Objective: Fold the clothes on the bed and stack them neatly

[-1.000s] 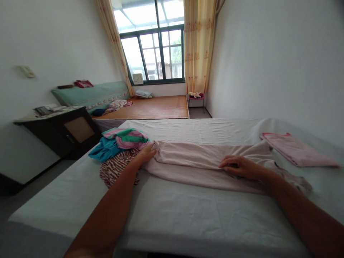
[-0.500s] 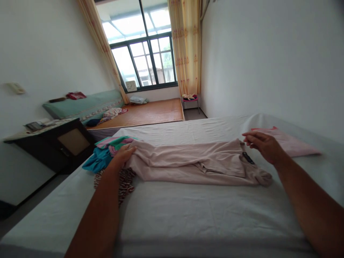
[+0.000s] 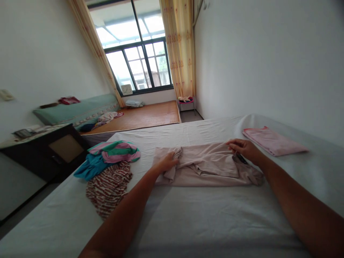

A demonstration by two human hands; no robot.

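Note:
A pale pink garment [image 3: 209,161] lies stretched from left to right across the white bed sheet [image 3: 209,215]. Its left end is turned over toward the middle, and my left hand [image 3: 167,163] is closed on that fold. At the garment's upper right, beside the dark label at its neck, my right hand [image 3: 243,148] pinches the edge of the cloth. Some rumpled cloth bulges at the garment's right end. Behind my right hand rests a folded pink cloth [image 3: 274,141] with a red edge, touched by neither hand.
Left on the bed are a striped green and pink cloth [image 3: 120,151], a blue cloth [image 3: 90,166] and a brown patterned cloth [image 3: 109,186]. A dark cabinet [image 3: 43,154] stands at the left. Beyond are another bed [image 3: 150,114], a window and a small stool [image 3: 186,101].
My left hand has moved right, bringing the garment's left end over the rest. My right hand has closed on the garment's upper edge. The view has shifted slightly.

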